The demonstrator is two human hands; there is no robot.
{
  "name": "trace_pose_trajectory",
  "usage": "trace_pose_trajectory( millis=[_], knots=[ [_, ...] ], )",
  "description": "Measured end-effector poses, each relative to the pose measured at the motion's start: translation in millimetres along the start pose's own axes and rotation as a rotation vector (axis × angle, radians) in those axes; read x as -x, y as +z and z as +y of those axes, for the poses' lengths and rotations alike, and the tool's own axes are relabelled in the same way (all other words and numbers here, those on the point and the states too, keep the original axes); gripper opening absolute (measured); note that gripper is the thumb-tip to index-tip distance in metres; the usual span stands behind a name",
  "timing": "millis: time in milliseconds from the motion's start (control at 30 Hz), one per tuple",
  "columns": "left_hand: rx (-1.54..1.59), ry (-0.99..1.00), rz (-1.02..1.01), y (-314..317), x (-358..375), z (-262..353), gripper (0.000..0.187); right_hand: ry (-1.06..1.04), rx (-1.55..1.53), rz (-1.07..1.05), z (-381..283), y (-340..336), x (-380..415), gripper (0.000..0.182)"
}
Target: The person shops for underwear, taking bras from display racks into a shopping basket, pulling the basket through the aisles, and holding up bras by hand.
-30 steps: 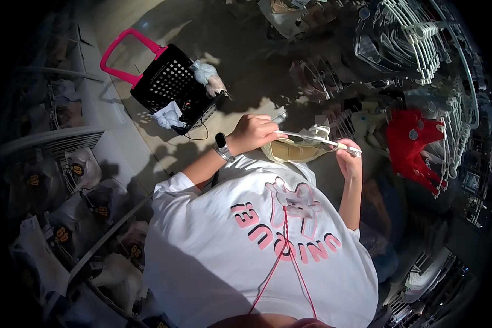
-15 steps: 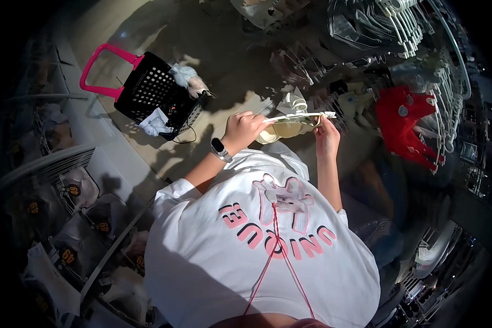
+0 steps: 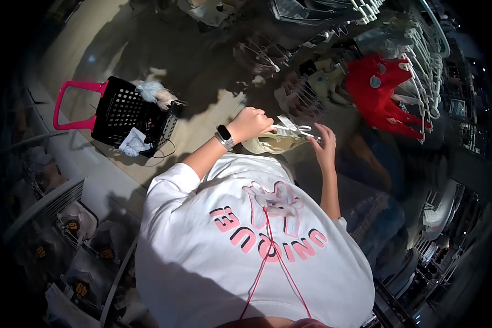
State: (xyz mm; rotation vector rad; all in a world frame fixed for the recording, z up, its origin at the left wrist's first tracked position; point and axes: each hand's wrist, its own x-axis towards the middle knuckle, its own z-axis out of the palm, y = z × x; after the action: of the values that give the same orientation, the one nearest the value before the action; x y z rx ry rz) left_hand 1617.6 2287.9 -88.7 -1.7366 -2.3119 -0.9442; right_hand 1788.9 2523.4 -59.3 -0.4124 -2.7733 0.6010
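A white hanger [image 3: 294,130] with a pale yellow garment [image 3: 273,144] hangs between my two hands, in front of my body. My left hand [image 3: 250,124], with a watch on its wrist, is closed around the hanger's left end. At the other end, my right hand [image 3: 324,144] has its thumb and a finger at the hanger's tip, with the other fingers raised. A small white tag [image 3: 286,122] shows near the hook.
A black basket [image 3: 127,112] with a pink handle and some items stands on the floor at upper left. Racks of hanging clothes, one with a red garment [image 3: 374,87], are at upper right. Bins with packed garments [image 3: 82,273] line the lower left.
The hanger has turned, and its hook now points to the right. My right hand's fingers have spread more. The basket and racks have shifted left in view.
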Motion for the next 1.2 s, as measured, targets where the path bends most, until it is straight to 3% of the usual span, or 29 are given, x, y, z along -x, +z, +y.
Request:
trace_pose_trajectory(
  millis=[33,133,200,267,333,400,433,467,567,633,667,700,800,833,900,1000,1200],
  knots=[
    [-0.001,0.059,-0.036,13,-14,2,0.032,0.007,-0.062,-0.104,21,2,9,0.027],
    [0.017,0.189,-0.125,50,-60,13,0.032,0.463,-0.336,-0.262,60,5,40,0.019],
    [0.061,0.208,-0.193,72,-90,21,0.034,0.425,-0.194,-0.151,73,-9,54,0.015],
    [0.179,0.079,-0.343,85,-121,32,0.042,0.374,-0.087,-0.018,88,-20,64,0.014],
    [0.381,-0.059,-0.26,105,-150,38,0.044,0.313,-0.006,0.137,114,-26,71,0.013],
    [0.321,-0.241,-0.591,138,-181,33,0.044,0.406,0.021,0.144,147,-32,73,0.014],
    [0.548,-0.275,-0.423,157,-186,31,0.042,0.451,0.03,0.139,163,-32,75,0.015],
    [0.832,-0.189,-0.277,193,-198,23,0.04,0.407,0.093,0.142,179,-28,73,0.014],
    [0.651,-0.237,-0.226,225,-235,23,0.036,0.303,0.23,0.136,222,-19,48,0.013],
    [0.797,-0.208,-0.15,244,-245,26,0.034,0.284,0.257,0.127,237,-16,24,0.013],
    [0.871,-0.192,-0.11,252,-248,27,0.033,0.425,-0.277,0.266,241,-13,14,0.015],
    [0.752,-0.113,-0.048,259,-250,27,0.035,0.546,-0.817,0.396,246,-8,4,0.017],
    [0.902,-0.207,-0.007,244,-261,36,0.037,0.53,-0.614,0.432,279,30,0,0.032],
    [0.926,-0.219,0.0,240,-262,39,0.038,0.497,-0.283,0.269,278,24,-3,0.036],
    [0.794,-0.158,0.027,232,-261,40,0.042,0.402,-0.158,0.226,274,22,-17,0.041],
    [0.597,-0.101,0.014,226,-261,38,0.045,0.336,-0.083,0.199,271,21,-27,0.041],
    [0.686,-0.143,0.012,232,-259,38,0.04,0.292,-0.072,0.183,275,18,-37,0.042]
  ],
)
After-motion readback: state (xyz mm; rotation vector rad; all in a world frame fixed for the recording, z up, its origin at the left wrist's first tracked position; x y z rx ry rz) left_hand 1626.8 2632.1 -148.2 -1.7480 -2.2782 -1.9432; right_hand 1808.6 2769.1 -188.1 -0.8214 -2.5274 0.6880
